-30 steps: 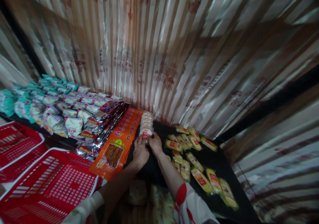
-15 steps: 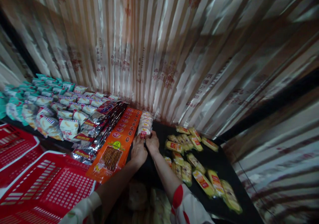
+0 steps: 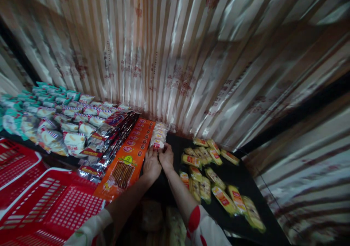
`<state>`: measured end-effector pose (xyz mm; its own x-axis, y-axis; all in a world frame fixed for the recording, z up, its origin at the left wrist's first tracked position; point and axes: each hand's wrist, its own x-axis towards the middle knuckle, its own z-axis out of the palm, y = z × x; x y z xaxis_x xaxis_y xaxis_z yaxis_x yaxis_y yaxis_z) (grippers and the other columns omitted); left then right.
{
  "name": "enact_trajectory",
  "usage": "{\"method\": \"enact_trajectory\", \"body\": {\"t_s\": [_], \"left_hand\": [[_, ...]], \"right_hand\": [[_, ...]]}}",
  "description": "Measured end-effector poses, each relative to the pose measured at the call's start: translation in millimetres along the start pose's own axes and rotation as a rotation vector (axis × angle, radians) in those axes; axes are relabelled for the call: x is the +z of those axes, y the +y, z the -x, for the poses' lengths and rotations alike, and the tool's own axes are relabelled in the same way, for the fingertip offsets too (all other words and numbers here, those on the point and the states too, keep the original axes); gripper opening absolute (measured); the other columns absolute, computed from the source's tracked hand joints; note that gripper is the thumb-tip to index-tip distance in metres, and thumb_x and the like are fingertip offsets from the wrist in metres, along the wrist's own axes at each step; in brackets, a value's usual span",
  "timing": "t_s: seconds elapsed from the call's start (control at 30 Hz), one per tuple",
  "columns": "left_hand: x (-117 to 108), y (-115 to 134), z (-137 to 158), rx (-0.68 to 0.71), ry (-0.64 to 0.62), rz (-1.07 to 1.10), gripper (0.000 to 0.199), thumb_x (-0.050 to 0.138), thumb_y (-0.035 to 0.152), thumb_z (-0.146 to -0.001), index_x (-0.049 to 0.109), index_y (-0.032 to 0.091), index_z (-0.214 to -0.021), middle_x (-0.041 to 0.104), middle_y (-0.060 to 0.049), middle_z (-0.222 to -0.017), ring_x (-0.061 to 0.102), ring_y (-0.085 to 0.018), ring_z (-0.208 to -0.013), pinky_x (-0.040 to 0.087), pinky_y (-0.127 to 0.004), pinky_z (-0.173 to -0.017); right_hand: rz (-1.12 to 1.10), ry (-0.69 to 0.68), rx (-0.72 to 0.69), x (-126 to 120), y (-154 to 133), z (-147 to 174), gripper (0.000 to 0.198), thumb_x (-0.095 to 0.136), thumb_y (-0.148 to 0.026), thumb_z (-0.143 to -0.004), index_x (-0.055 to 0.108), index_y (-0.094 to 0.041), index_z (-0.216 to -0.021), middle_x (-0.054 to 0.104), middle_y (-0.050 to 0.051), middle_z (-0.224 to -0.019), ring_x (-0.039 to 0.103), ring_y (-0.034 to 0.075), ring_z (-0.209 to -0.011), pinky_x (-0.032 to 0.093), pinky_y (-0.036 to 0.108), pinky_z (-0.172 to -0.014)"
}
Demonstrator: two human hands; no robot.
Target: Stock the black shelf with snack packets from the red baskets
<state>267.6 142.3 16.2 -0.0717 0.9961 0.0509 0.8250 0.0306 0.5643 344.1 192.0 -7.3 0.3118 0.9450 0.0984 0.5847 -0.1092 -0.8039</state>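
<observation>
A short row of small white snack packets [image 3: 159, 132] with red and yellow print stands on the black shelf [image 3: 175, 143]. At the near end of the row, my left hand [image 3: 152, 164] and my right hand [image 3: 166, 157] pinch the nearest packet from both sides. Its red label shows above my fingertips, while its lower part is hidden by them. Just left of the row, and close to my left hand, lie flat orange packs [image 3: 138, 143] with a window showing brown sticks. My right hand has yellow-wrapped snack cakes [image 3: 191, 161] to its right.
Dark foil packs [image 3: 109, 140], white striped bags [image 3: 75, 142] and teal bags [image 3: 13, 120] fill the shelf's left side. Red baskets [image 3: 58, 169] stand in front of it at lower left. Striped plastic sheeting [image 3: 153, 56] hangs behind. More packages, too dark to identify, lie beneath my forearms.
Both hands stay at the nearest white packet, with only a slight shift of the fingers. The view has moved a little.
</observation>
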Motion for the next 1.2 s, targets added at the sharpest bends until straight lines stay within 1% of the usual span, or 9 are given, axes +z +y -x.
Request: {"method": "enact_trajectory", "body": {"t_s": [0.1,0.2,0.4,0.57,0.67,0.8,0.93,1.03,1.2], "left_hand": [[-6.0,3.1,10.1,0.036,0.024,0.014,0.044,0.040,0.014,-0.085,0.049,0.007,-0.128,0.040,-0.015,-0.142,0.032,-0.026,-0.133,0.029,-0.036,-0.111],[-12.8,9.4,33.1,0.100,0.047,0.032,0.038,0.041,0.014,-0.086,0.055,0.009,-0.121,0.041,-0.015,-0.140,0.034,-0.026,-0.131,0.031,-0.037,-0.109],[-11.0,20.0,111.8,0.234,0.000,0.236,0.038,0.036,0.009,-0.082,0.061,0.018,-0.110,0.058,-0.008,-0.117,0.049,-0.020,-0.112,0.041,-0.034,-0.101],[10.1,8.8,189.8,0.327,-0.142,0.325,0.038,0.035,0.009,-0.079,0.064,0.019,-0.101,0.061,-0.007,-0.111,0.053,-0.017,-0.107,0.043,-0.030,-0.098],[24.4,-3.6,216.5,0.272,-0.204,0.164,0.039,0.039,0.008,-0.077,0.065,0.017,-0.104,0.056,-0.009,-0.125,0.044,-0.021,-0.122,0.034,-0.034,-0.106],[32.7,-19.6,214.2,0.109,-0.243,-0.019,0.050,0.041,0.010,-0.077,0.053,0.012,-0.126,0.044,-0.012,-0.140,0.026,-0.027,-0.136,0.021,-0.043,-0.113],[28.5,-29.9,197.6,0.025,-0.300,-0.092,0.052,0.041,0.019,-0.082,0.045,0.012,-0.134,0.036,-0.014,-0.145,0.024,-0.031,-0.137,0.018,-0.049,-0.112],[24.7,-33.8,195.9,-0.014,-0.350,-0.109,0.049,0.045,0.023,-0.081,0.050,0.015,-0.129,0.046,-0.013,-0.139,0.035,-0.029,-0.132,0.024,-0.047,-0.109],[22.9,-41.1,204.8,0.058,-0.231,-0.054,0.040,0.046,0.015,-0.079,0.059,0.014,-0.117,0.061,-0.011,-0.122,0.048,-0.026,-0.119,0.031,-0.040,-0.105]], "right_hand": [[-0.058,0.075,-0.035,-6.2,2.4,14.1,0.044,0.049,-0.026,-0.075,0.054,-0.011,-0.116,0.062,0.015,-0.112,0.058,0.025,-0.102,0.043,0.037,-0.090],[-0.106,0.076,-0.084,-23.6,5.0,40.8,0.043,0.045,-0.025,-0.076,0.054,-0.012,-0.116,0.059,0.014,-0.116,0.055,0.023,-0.106,0.041,0.037,-0.094],[-0.217,-0.049,-0.178,-87.4,19.0,124.4,0.037,0.037,-0.021,-0.081,0.056,-0.017,-0.113,0.063,0.008,-0.108,0.058,0.016,-0.099,0.044,0.031,-0.091],[-0.061,-0.062,-0.163,-135.8,64.1,202.3,0.028,0.039,-0.028,-0.084,0.063,-0.021,-0.095,0.067,0.007,-0.098,0.060,0.019,-0.096,0.047,0.033,-0.089],[0.146,-0.103,-0.132,-152.7,102.1,232.9,0.027,0.041,-0.024,-0.081,0.065,-0.020,-0.093,0.067,0.009,-0.100,0.060,0.022,-0.099,0.045,0.038,-0.092],[0.267,-0.093,-0.142,-160.9,137.1,251.6,0.028,0.043,-0.023,-0.078,0.067,-0.018,-0.094,0.065,0.013,-0.109,0.057,0.025,-0.108,0.044,0.043,-0.095],[0.264,-0.085,-0.175,-153.0,140.3,258.7,0.029,0.044,-0.021,-0.078,0.067,-0.018,-0.094,0.065,0.013,-0.111,0.057,0.024,-0.109,0.045,0.041,-0.096],[0.240,-0.101,-0.169,-141.8,130.8,263.3,0.028,0.045,-0.018,-0.075,0.068,-0.019,-0.092,0.066,0.011,-0.108,0.059,0.022,-0.104,0.046,0.039,-0.094],[0.210,-0.152,-0.234,-128.2,113.0,269.0,0.030,0.045,-0.015,-0.074,0.069,-0.017,-0.091,0.066,0.012,-0.109,0.059,0.022,-0.105,0.046,0.039,-0.095]]}}
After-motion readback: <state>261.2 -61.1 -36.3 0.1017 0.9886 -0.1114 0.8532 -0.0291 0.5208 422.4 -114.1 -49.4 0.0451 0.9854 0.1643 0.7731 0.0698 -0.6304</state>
